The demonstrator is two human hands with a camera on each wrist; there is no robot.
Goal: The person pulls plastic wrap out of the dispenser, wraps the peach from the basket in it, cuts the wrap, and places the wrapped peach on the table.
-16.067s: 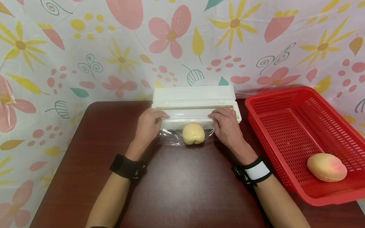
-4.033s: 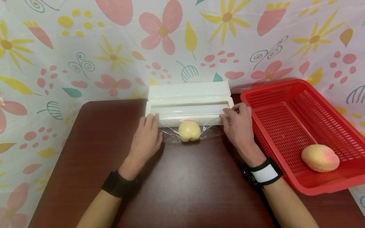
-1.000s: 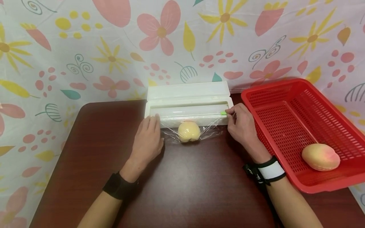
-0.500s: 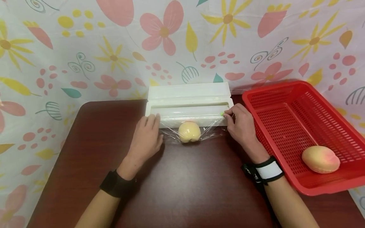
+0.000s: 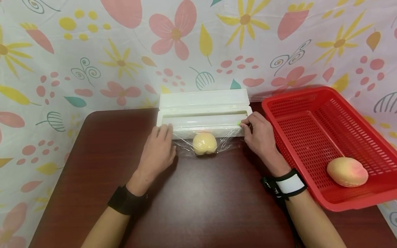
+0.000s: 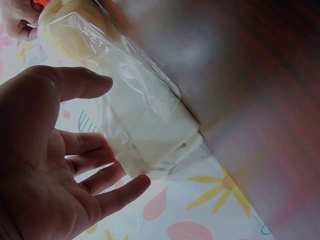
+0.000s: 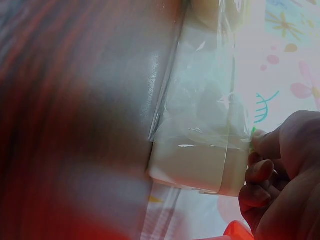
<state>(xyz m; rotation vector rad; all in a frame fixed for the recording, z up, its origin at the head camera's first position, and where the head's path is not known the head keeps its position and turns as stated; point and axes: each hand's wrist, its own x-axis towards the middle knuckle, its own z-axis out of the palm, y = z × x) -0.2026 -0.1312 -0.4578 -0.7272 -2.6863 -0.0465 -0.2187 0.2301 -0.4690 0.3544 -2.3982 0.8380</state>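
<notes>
A white cling film dispenser (image 5: 211,132) stands at the back of the table, its lid raised and a film roll (image 5: 198,121) inside. Clear film (image 5: 227,139) drapes from its front edge over a pale yellow peach-like fruit (image 5: 204,143) and onto the table. My left hand (image 5: 157,148) has its fingertips on the left end of the front edge, over the film; the left wrist view shows those fingers spread and loosely bent. At the right end, my right hand (image 5: 260,136) pinches a small green slider (image 5: 238,123) on the edge between thumb and forefinger.
A red plastic basket (image 5: 310,196) stands to the right, close to my right forearm, with a yellow-pink peach (image 5: 347,172) in it. A flower-patterned cloth (image 5: 124,41) hangs right behind the dispenser. The table (image 5: 192,206) is dark brown wood.
Earlier both hands were at the film along the dispenser's edge. Since then my right hand has taken hold of the green slider and shifted slightly left with it. The left hand stays put lately.
</notes>
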